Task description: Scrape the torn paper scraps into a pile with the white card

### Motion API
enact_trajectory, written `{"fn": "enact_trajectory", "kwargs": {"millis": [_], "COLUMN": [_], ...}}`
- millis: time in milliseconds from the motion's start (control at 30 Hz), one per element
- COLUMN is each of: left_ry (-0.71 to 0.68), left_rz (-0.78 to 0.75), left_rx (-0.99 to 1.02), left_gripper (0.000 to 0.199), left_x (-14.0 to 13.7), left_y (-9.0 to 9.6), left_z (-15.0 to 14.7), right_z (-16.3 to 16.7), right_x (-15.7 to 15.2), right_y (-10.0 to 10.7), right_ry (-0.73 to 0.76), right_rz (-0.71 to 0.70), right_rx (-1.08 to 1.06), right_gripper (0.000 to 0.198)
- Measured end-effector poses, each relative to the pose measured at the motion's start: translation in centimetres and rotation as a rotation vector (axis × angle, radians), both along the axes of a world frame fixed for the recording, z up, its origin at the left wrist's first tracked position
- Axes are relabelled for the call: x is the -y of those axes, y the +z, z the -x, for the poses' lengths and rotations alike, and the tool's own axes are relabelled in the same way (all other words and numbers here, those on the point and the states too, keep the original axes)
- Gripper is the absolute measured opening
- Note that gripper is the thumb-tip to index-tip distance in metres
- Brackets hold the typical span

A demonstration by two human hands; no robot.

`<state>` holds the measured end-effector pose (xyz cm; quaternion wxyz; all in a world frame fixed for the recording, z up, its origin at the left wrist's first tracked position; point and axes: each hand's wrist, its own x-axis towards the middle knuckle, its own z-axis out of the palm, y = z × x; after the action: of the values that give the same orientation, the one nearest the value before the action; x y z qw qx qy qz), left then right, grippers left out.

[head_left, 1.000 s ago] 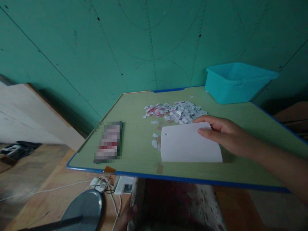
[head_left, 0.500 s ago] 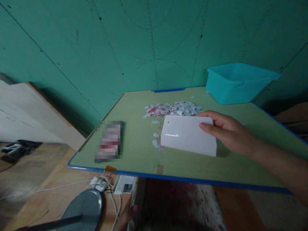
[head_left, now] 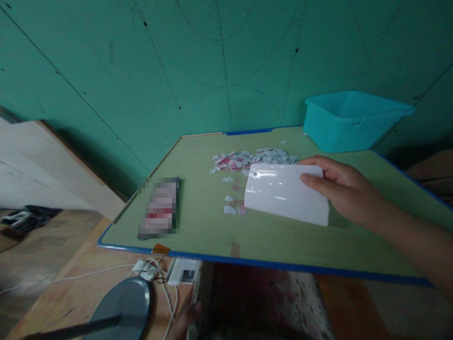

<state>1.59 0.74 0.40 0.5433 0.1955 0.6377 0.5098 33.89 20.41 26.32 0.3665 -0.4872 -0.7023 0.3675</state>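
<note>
My right hand [head_left: 339,184] is closed around the right end of a white plastic scraper [head_left: 285,193], thumb on the near face. The scraper has a small hole in its upper left corner and stands tilted over the table. Just behind it lies a pile of small white and pink paper scraps [head_left: 244,160], partly hidden by it. A few loose scraps [head_left: 230,209] lie to its left. Below the table edge, my left hand [head_left: 186,318] grips the left side of a stained bin [head_left: 201,288]; its fingers are mostly hidden. The bin's inside is dark.
The green table [head_left: 198,212] has a blue edge. A turquoise basin [head_left: 354,127] stands at the back right. A pixelated phone-like object [head_left: 161,208] lies at the left. Below are cables [head_left: 170,293], a power strip [head_left: 146,269] and a round grey base [head_left: 123,302].
My right hand has moved the scraper slightly right and up, away from the loose scraps. A few loose scraps near the front have shifted a little. My left hand stays put.
</note>
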Motion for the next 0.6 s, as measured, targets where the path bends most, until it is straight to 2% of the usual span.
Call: {"fn": "enact_trajectory", "kwargs": {"millis": [167, 333, 467, 600], "left_ry": [0.031, 0.066, 0.104, 0.104], "left_rz": [-0.009, 0.011, 0.067, 0.081], "left_rx": [-0.090, -0.060, -0.067, -0.058], "left_gripper": [0.054, 0.031, 0.026, 0.026], "left_x": [-0.3, -0.4, -0.5, -0.7], "left_y": [0.1, 0.9, 1.7, 2.3], "left_z": [-0.1, -0.2, -0.2, 0.0], "right_z": [0.1, 0.6, 0.8, 0.6], "right_x": [0.3, 0.5, 0.7, 0.7], "right_y": [-0.2, -0.7, -0.8, -0.6], "right_ry": [0.094, 0.167, 0.239, 0.186], "right_rz": [0.082, 0.132, 0.197, 0.170], "right_rx": [0.011, 0.056, 0.030, 0.009], "right_gripper": [0.030, 0.031, 0.032, 0.030]}}
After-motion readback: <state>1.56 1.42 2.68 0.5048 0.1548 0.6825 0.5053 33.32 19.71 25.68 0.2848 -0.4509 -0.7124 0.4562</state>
